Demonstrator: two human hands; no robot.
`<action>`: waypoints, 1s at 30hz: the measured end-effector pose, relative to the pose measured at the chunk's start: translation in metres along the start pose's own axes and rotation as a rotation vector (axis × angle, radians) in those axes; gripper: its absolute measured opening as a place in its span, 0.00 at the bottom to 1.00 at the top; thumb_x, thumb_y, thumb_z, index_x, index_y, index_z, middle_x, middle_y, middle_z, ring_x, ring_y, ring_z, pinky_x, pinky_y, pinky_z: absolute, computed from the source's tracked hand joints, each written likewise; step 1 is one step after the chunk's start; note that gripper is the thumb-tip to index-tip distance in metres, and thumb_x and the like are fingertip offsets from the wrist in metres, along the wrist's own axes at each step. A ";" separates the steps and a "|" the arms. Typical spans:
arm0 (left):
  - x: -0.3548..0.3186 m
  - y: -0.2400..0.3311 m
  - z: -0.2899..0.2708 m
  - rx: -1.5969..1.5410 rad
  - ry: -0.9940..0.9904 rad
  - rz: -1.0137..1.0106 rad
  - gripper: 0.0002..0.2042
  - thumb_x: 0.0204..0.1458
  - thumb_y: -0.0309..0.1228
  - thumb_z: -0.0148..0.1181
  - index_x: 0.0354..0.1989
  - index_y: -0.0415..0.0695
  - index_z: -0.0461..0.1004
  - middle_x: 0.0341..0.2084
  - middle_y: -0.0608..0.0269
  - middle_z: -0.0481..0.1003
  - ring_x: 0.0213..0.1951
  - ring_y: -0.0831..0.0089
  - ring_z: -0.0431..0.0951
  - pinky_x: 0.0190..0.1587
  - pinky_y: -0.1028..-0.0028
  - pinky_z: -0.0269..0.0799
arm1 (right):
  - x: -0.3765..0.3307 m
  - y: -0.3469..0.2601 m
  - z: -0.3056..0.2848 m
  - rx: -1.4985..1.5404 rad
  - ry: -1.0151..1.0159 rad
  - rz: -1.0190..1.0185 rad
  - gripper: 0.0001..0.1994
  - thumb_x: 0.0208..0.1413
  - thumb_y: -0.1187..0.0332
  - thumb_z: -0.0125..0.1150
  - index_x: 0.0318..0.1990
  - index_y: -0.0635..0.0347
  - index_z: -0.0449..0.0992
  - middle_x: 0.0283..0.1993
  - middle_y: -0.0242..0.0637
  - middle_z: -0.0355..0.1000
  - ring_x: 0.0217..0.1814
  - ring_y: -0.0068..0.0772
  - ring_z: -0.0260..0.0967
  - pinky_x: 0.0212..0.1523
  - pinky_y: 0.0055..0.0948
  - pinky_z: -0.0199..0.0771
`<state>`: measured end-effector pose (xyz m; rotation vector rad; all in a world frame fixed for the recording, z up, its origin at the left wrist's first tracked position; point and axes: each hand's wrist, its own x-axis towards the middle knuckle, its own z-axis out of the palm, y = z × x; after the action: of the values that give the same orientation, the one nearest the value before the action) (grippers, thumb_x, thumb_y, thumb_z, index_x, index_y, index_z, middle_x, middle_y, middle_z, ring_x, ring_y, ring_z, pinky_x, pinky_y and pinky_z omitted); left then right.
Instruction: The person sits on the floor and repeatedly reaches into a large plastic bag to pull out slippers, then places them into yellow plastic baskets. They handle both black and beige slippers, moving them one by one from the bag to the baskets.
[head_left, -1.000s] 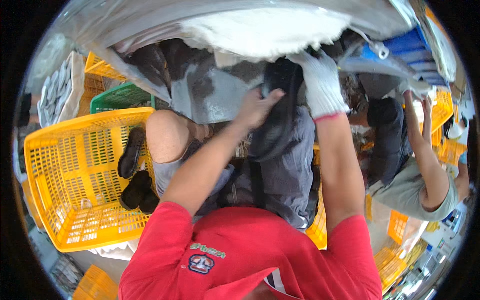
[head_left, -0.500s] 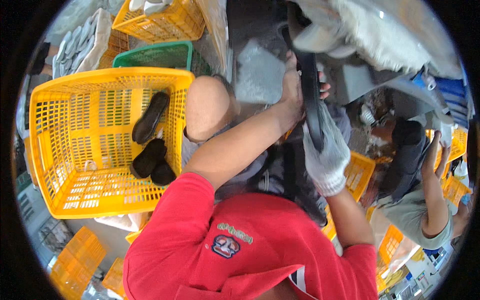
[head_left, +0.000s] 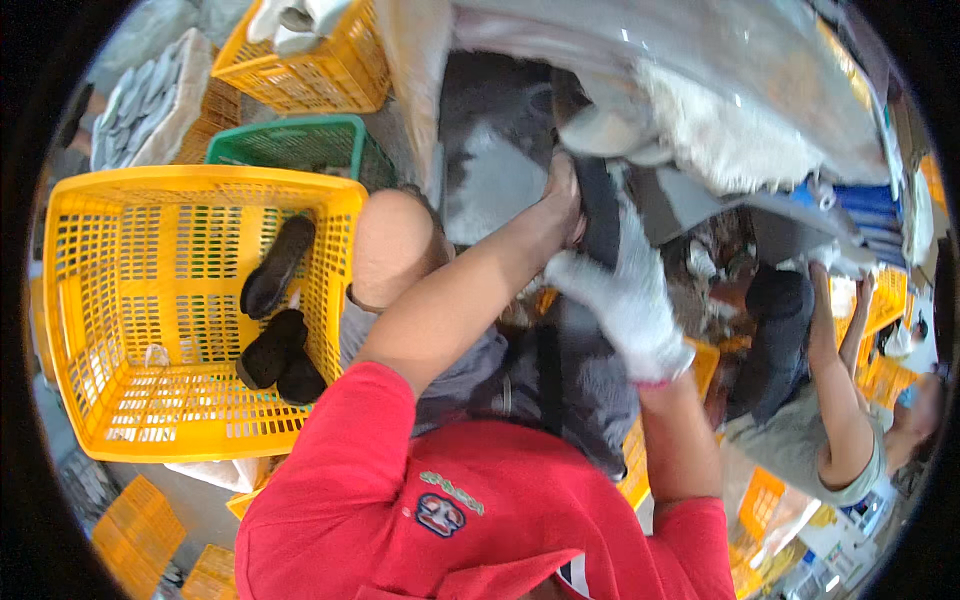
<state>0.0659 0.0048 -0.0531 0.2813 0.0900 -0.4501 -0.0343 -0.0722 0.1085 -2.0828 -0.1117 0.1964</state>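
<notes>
My bare left hand [head_left: 566, 195] grips a long black shoe sole [head_left: 600, 215], held upright in front of my lap. My right hand [head_left: 630, 300] wears a white knit glove. It is beside the sole's lower right edge, slightly blurred, with its thumb stretched out to the left and the fingers pointing up. Whether the glove touches the sole cannot be made out. To my left, a yellow plastic basket [head_left: 205, 178] holds several dark soles [head_left: 278, 265], lying against its right side.
Behind the yellow basket stand a green crate [head_left: 290, 135] and a yellow crate [head_left: 330, 70] with pale soles. A machine edge with whitish, fluffy residue [head_left: 730, 130] hangs ahead of my hands. At the right a co-worker's arm [head_left: 835, 400] reaches forward.
The gloved right hand has come off its wrapped hold on the sole's lower end, its thumb now out to the left. My left hand still holds the sole. The whole view has shifted slightly.
</notes>
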 end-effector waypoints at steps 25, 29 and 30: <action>0.007 -0.006 0.001 -0.126 0.484 -0.036 0.31 0.68 0.55 0.34 0.54 0.37 0.72 0.37 0.42 0.78 0.32 0.45 0.79 0.38 0.45 0.78 | -0.004 -0.019 -0.022 -0.792 -0.225 -0.287 0.16 0.52 0.67 0.66 0.49 0.58 0.81 0.45 0.47 0.80 0.52 0.52 0.77 0.56 0.44 0.73; -0.043 0.020 0.034 0.538 0.503 0.061 0.32 0.65 0.56 0.42 0.60 0.38 0.73 0.47 0.42 0.78 0.48 0.49 0.78 0.54 0.54 0.73 | -0.041 -0.011 -0.032 -0.567 -0.262 -0.220 0.22 0.58 0.66 0.65 0.60 0.61 0.79 0.60 0.53 0.77 0.64 0.53 0.72 0.67 0.43 0.65; -0.072 0.026 0.034 0.946 0.441 0.030 0.33 0.65 0.57 0.45 0.62 0.38 0.73 0.50 0.42 0.78 0.52 0.50 0.77 0.58 0.57 0.71 | -0.068 0.001 -0.031 -0.267 -0.140 -0.055 0.23 0.56 0.71 0.66 0.60 0.70 0.78 0.58 0.52 0.79 0.61 0.43 0.76 0.66 0.37 0.68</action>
<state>0.0133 0.0475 -0.0038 1.3108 0.3024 -0.3687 -0.0949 -0.1103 0.1290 -2.3273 -0.2935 0.3078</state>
